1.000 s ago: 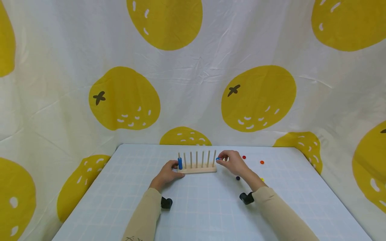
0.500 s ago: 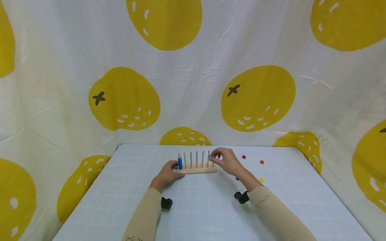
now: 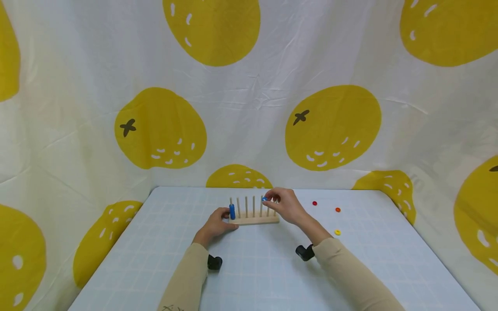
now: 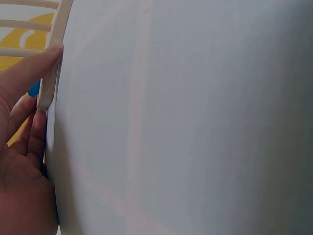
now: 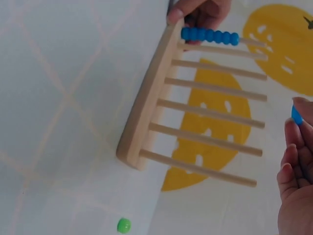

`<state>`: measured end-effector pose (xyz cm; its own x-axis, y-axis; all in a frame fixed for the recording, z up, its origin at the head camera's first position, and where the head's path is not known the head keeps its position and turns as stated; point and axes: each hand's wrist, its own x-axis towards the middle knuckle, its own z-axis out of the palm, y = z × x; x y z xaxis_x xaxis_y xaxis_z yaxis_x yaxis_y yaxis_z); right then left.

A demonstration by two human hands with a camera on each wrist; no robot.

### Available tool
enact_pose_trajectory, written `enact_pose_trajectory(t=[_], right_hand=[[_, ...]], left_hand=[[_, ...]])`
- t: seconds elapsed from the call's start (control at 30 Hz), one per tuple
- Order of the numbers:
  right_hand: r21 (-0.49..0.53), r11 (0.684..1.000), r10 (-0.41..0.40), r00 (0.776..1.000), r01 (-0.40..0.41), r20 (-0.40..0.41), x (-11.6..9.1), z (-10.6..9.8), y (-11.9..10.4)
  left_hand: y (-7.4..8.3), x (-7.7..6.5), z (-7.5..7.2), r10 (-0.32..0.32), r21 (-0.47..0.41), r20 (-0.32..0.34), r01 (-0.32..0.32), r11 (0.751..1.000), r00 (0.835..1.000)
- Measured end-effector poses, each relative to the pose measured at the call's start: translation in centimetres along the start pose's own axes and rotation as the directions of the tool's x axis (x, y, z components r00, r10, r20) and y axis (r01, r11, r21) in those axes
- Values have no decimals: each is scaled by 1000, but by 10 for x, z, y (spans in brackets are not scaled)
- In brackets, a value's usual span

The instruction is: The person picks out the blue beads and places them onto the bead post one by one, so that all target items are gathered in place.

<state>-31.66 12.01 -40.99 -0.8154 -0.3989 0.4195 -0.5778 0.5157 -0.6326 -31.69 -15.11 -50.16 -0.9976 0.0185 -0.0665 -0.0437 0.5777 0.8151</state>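
Note:
A wooden rack (image 3: 256,220) with a row of upright pegs stands near the table's far side. Blue beads (image 5: 210,35) are stacked on its leftmost peg, whose tip sticks out bare above them; the other pegs carry no beads. My left hand (image 3: 214,222) grips the left end of the base, thumb along the front edge in the left wrist view. Between thumb and index finger my right hand (image 3: 288,207) pinches a single blue bead (image 5: 296,115), held at peg-top height over the rack's right half. The right hand partly covers the rightmost pegs in the head view.
To the right on the table (image 3: 249,268) lie a red bead (image 3: 314,203), an orange bead (image 3: 337,210) and a yellow bead (image 3: 337,232). A green bead (image 5: 123,225) shows in the right wrist view. A patterned curtain (image 3: 249,129) hangs behind the table.
My right hand has moved left and slightly up with the blue bead, from beside the rack's right end to over its pegs. The left hand has stayed on the base.

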Motion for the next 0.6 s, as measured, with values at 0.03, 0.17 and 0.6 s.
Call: enact_pose_trajectory(t=[0.03,0.17,0.6], right_hand=[[2,1000,-2,1000,2,1,1,1,-1],[-1,1000,14,1000,-14,8,6,7,-4],[-4,998,-60,996,61,73,35,38,-24]], left_hand=[[0,0,1,-2,0,0,2,1000,1000],[-1,1,2,-11,1,-2,11,1000,1000],[0,-1,-2,43,2,9,-43,999,999]])
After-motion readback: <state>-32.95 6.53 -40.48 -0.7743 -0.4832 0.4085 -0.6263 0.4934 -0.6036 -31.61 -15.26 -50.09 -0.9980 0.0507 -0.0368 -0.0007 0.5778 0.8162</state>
